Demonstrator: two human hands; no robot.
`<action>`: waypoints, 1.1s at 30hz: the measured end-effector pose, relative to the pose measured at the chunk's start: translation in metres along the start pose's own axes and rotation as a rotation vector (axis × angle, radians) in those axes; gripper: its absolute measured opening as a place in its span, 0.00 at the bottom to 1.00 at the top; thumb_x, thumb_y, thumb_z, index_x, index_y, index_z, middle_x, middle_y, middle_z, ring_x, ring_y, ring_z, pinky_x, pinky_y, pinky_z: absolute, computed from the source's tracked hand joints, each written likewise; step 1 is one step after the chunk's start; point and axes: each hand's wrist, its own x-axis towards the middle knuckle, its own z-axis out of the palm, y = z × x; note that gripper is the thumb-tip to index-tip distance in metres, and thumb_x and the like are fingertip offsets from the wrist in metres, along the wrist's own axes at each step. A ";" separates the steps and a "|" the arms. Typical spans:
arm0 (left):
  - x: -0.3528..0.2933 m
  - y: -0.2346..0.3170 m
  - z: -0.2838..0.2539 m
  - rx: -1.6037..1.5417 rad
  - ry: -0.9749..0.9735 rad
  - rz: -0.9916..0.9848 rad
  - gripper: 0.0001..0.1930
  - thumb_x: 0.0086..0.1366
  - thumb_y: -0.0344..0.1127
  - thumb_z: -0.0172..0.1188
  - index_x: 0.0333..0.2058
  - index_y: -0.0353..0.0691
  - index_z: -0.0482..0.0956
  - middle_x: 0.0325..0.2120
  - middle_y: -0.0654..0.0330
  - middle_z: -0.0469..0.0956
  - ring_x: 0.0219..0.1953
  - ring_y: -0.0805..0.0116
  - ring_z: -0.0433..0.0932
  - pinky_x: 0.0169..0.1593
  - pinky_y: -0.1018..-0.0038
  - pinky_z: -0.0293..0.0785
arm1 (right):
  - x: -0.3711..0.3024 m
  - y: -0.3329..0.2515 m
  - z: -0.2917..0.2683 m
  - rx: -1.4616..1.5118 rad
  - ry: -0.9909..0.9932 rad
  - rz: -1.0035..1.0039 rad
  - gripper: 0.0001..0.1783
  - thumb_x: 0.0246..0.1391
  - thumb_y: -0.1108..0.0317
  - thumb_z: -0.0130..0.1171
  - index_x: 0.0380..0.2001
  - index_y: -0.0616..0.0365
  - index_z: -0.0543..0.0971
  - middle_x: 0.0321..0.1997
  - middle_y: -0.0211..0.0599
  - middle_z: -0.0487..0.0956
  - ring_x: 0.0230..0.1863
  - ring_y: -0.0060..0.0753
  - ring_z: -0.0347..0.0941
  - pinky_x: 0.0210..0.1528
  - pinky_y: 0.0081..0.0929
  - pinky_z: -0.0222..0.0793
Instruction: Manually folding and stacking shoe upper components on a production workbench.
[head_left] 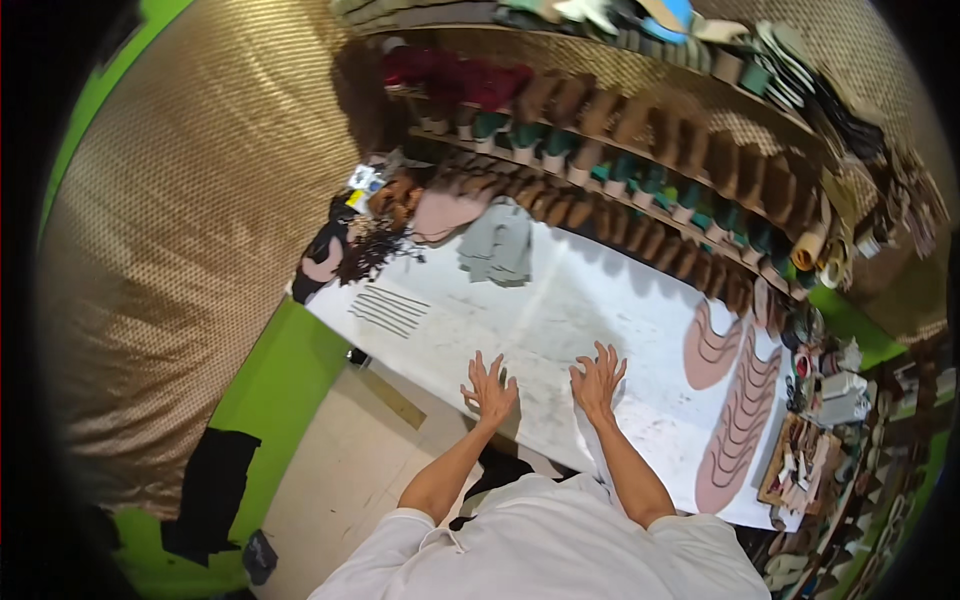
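Both of my hands are over the near edge of a white worktable [560, 330]. My left hand [490, 388] has its fingers spread and holds nothing. To its right, my right hand [599, 378] is likewise open, fingers apart, nothing in it. Beyond and left of the left hand lie several thin dark strips [388, 311] side by side. A stack of grey cut pieces [497, 245] rests at the table's far side. Right of my right hand, pink shoe-upper pieces [735, 440] lie overlapped in a long row, with a shorter group [706, 350] beside them.
Shelves along the back hold rows of brown shoe lasts [690, 145] and other shoe parts. A dark tangled bundle [375, 250] sits at the table's far left corner. At the right end stands a box of scraps and tools [800, 460]. A gold patterned curtain [200, 230] hangs at left.
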 end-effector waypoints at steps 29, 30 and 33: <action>0.263 -0.155 -0.241 0.312 -0.120 0.215 0.33 0.62 0.49 0.68 0.68 0.60 0.74 0.80 0.50 0.37 0.79 0.37 0.31 0.65 0.17 0.33 | 0.260 -0.240 0.237 -0.133 0.127 -0.196 0.10 0.56 0.57 0.69 0.37 0.47 0.89 0.70 0.44 0.70 0.76 0.58 0.55 0.75 0.72 0.36; 0.277 -0.154 -0.239 0.332 -0.111 0.278 0.33 0.64 0.50 0.67 0.68 0.60 0.73 0.80 0.50 0.36 0.79 0.37 0.30 0.65 0.17 0.33 | 0.274 -0.246 0.247 -0.129 0.113 -0.179 0.10 0.56 0.57 0.69 0.37 0.47 0.89 0.70 0.44 0.70 0.76 0.58 0.55 0.75 0.72 0.36; 0.321 -0.147 -0.235 0.351 -0.161 0.347 0.34 0.66 0.52 0.65 0.70 0.58 0.71 0.80 0.50 0.35 0.79 0.37 0.29 0.64 0.16 0.31 | 0.311 -0.251 0.264 -0.137 0.149 -0.184 0.11 0.57 0.55 0.68 0.39 0.47 0.89 0.70 0.43 0.70 0.77 0.58 0.54 0.76 0.71 0.36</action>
